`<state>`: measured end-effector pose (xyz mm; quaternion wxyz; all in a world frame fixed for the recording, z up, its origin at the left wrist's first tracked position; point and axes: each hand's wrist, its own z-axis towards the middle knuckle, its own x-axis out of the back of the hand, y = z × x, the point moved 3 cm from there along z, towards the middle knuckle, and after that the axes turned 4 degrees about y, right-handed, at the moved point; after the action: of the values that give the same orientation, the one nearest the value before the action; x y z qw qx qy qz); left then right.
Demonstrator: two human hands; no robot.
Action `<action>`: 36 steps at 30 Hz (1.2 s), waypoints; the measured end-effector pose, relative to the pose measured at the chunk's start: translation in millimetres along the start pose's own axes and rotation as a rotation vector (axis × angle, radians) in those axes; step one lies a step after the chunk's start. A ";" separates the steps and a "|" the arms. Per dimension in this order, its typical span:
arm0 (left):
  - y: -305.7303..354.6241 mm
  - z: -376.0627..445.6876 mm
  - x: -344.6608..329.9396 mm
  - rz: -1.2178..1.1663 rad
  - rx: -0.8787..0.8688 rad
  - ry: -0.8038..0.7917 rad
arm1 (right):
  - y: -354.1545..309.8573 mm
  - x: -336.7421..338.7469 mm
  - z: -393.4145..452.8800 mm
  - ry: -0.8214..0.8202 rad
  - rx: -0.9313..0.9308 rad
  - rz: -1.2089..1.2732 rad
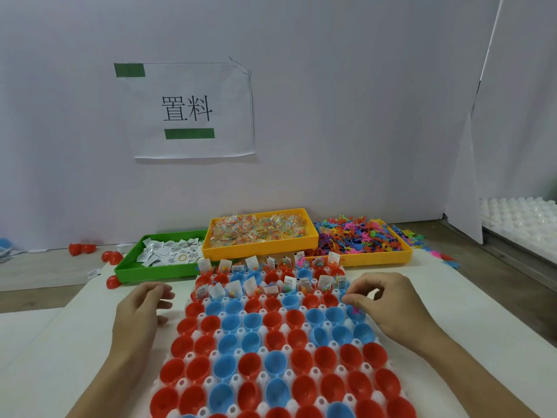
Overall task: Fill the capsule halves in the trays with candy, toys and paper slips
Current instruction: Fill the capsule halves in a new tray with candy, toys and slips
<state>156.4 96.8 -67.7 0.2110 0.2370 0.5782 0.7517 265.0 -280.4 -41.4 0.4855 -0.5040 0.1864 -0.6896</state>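
The white plastic tray of red and blue capsule halves [271,351] lies nearest on the desk [452,312]. Behind it, left to right: green bin of paper slips [144,268], yellow bin of bagged candy [259,245], yellow tray of small plastic toys [388,257]. A printed paper sign [190,110] hangs on the wall behind.

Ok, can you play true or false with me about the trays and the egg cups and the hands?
1. The paper slips lie in a green tray. True.
2. The toy figures are in the leftmost tray. False: they fill the yellow tray on the right.
3. Every capsule half in the white holder is filled. False: only some of the far ones hold slips and candy; the near red and blue halves are empty.
4. The right hand pinches something small over a blue half. True.
5. The left hand holds a candy bag. False: it holds nothing, resting beside the holder.
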 end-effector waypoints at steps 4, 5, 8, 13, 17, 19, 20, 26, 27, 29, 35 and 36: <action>1.3 -0.7 -1.2 0.018 -0.008 -0.005 | 1.1 -3.8 -0.8 0.006 -0.020 -0.001; 1.5 -1.0 -1.3 0.019 -0.008 -0.005 | 1.1 -4.1 -0.7 0.001 -0.025 0.001; 2.4 -2.3 -1.8 0.022 -0.013 -0.009 | 1.7 -5.2 -1.3 -0.016 -0.040 -0.004; 3.5 -4.2 -2.6 0.032 -0.020 -0.017 | 3.9 -6.1 -1.5 -0.027 -0.066 -0.055; 5.2 -5.7 -3.6 0.042 -0.017 -0.019 | 2.9 -5.0 -0.3 -0.025 -0.064 -0.086; 6.4 -6.0 -4.1 0.043 -0.016 -0.022 | 2.9 -3.7 0.4 -0.017 -0.056 -0.096; 6.7 -6.2 -4.1 0.046 -0.015 -0.023 | 3.3 -3.1 0.6 -0.011 -0.051 -0.096; 10.5 -8.0 -4.0 0.053 -0.022 -0.034 | 5.1 -3.5 0.7 0.000 -0.038 -0.093; 12.6 -8.5 -3.7 0.054 -0.026 -0.037 | 5.1 -3.6 0.5 0.003 -0.034 -0.090; 19.3 -9.6 -3.2 0.070 -0.056 -0.032 | 4.7 -2.7 -0.4 0.016 -0.021 -0.085; 60.3 1.4 -16.2 0.287 -0.312 -0.042 | 2.5 -4.5 -1.0 0.034 0.035 -0.069; 67.9 6.3 -23.9 0.346 -0.359 -0.078 | 2.4 -5.4 -0.6 0.043 0.049 -0.067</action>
<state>176.4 71.1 -3.1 0.1399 0.3200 0.3774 0.8577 265.7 -277.0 -46.2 0.4700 -0.4833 0.1627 -0.7205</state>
